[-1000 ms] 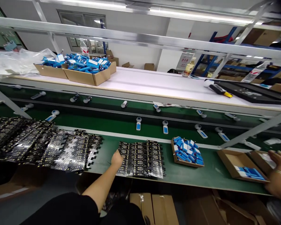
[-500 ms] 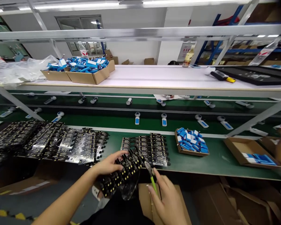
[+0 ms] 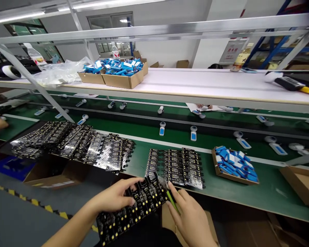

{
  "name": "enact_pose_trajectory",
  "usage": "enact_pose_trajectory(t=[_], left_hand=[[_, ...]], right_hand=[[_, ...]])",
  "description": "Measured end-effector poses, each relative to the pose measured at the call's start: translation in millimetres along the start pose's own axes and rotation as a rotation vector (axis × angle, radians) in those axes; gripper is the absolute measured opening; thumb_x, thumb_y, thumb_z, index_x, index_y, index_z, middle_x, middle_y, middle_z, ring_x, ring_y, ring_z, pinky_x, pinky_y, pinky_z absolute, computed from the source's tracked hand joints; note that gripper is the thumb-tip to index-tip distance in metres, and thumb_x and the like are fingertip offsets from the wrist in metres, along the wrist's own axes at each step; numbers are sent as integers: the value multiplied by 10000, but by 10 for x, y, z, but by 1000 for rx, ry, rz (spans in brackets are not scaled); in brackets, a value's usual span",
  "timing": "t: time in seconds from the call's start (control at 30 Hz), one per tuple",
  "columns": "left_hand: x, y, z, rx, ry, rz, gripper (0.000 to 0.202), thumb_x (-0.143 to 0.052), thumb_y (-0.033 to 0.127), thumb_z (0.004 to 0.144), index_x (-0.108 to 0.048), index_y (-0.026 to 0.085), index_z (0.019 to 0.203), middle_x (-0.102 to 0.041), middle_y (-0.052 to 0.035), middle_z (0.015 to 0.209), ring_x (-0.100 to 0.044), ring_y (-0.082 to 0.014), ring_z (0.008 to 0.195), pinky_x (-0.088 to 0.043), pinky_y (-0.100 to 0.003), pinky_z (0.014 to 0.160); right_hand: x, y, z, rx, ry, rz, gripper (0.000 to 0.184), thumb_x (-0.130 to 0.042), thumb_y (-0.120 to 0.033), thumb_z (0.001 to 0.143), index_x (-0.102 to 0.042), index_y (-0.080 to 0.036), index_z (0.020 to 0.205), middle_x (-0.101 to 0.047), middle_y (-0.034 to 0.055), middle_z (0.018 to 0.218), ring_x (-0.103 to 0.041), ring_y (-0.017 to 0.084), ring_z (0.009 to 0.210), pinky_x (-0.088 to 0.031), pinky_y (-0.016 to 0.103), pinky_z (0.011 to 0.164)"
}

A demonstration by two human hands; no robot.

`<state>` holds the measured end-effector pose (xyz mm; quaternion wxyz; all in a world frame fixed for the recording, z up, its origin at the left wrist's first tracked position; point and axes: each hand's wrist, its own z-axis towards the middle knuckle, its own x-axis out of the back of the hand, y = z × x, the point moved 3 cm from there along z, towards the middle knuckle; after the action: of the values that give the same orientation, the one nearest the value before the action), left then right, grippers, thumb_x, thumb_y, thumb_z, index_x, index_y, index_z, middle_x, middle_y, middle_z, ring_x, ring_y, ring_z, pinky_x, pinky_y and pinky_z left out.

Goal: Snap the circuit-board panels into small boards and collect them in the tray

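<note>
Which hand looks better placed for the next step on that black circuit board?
Probably the right hand: it holds green-handled cutters at the edge of the black circuit board, while the left hand grips the board.

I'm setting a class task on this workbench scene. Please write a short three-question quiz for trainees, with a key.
1. True or false: the left hand touches the black circuit-board panel.
2. What colour is the handle of the hand tool in the right hand? A) red B) green C) white
3. Fill in the blank: the cardboard tray on the green belt holds ____ items.

Key: 1 true; 2 B; 3 blue.
</note>
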<state>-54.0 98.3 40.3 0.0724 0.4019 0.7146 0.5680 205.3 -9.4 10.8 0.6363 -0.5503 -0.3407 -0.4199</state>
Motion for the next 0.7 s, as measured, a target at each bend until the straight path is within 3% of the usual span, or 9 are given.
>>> enact_pose_trajectory(t=[0.07,0.13,0.27,0.43,0.53,0.6,0.7], left_hand=[[39,-103,-34,33,-16,-74,645,-711,222,673,-588,337,1296,-604,-44,1018,-554,-166,698,-507,-260,648],[76,-198,-55,51,-25,-119,652,-703,231,685,-566,341,1314,-587,-39,1034,-556,-157,683,-501,-263,649],[139,-341,-69,78,-4,-179,648,-689,208,686,-565,340,1309,-579,-27,1026,-550,-137,649,-488,-261,636],[188,-464,-63,86,-27,-420,663,-681,138,669,-564,294,1303,-601,-10,948,-611,-158,742,-508,-293,728],[235,-583,-41,106,4,-447,643,-687,125,649,-593,257,1272,-655,-25,942,-645,-190,789,-518,-314,752],[330,-696,-34,131,95,-421,597,-716,127,617,-646,231,1201,-692,-45,957,-663,-225,841,-525,-334,778],[578,-865,-89,134,255,-391,433,-767,143,587,-722,194,1015,-729,-59,901,-679,-257,866,-533,-342,801]], right_hand=[[-35,-26,29,45,-130,179,542,-511,-392,916,-382,-330,1439,-668,49,1036,-659,193,891,-540,265,753],[-70,-47,47,50,-177,195,515,-516,-358,912,-419,-344,1417,-675,35,1001,-662,183,869,-538,248,752],[-137,-87,58,-2,-49,-70,512,-521,-324,898,-443,-349,1404,-650,47,878,-633,215,759,-524,298,662],[-184,-100,66,7,-325,276,505,-524,-326,907,-434,-347,1403,-663,6,952,-637,158,805,-517,234,728],[-245,-144,89,12,-240,-44,509,-511,-277,906,-435,-367,1401,-650,19,901,-626,192,765,-496,276,670],[-381,-190,130,26,-166,-297,532,-506,-232,897,-430,-354,1409,-637,35,861,-615,214,728,-473,309,632],[-704,-176,241,55,-216,-426,540,-525,-161,860,-489,-328,1372,-649,57,880,-625,235,749,-454,317,611]])
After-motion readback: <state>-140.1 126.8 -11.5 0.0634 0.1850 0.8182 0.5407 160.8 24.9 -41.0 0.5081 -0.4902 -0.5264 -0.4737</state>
